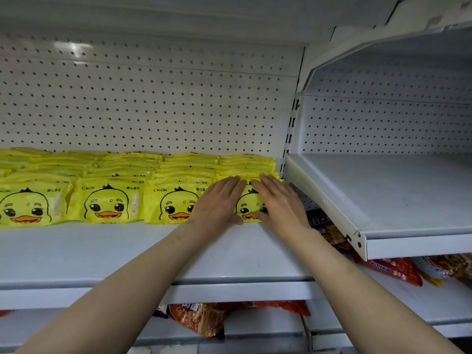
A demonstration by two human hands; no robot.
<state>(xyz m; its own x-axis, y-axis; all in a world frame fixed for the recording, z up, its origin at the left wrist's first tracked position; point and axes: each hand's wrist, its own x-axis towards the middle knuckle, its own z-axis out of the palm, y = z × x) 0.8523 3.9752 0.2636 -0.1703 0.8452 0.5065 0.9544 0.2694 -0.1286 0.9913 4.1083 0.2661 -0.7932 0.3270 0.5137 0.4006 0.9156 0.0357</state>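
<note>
Packaging of bright yellow plastic covers the front pack (251, 204), printed with a cartoon duck face: black eyes, an orange bill and a small black tuft on top. It stands on its lower edge at the right end of the shelf (127, 251), well back from the front edge and leaning against the packs stacked behind it. The left hand (219, 200) lies on its left half and the right hand (278, 200) on its right half, both with straight fingers spread flat over the face and reaching the top edge, thumbs down by the bottom edge; neither hand curls round it, so both are slack and flat, pressing rather than clasping. Just to the left stands the neighbour pack (171, 203), touching it, and the row of packs (107, 200) runs on to the left edge, each file several packs deep back to the pegboard wall (153, 103). At the shelf's right end rises the slotted upright (290, 139), close beside the right hand. Beyond it the right shelf (396, 190) hangs higher. Under that, red and orange snack bags (393, 272) lie on a lower board, and another noodle bag (199, 319) lies on the level beneath the forearms.
</note>
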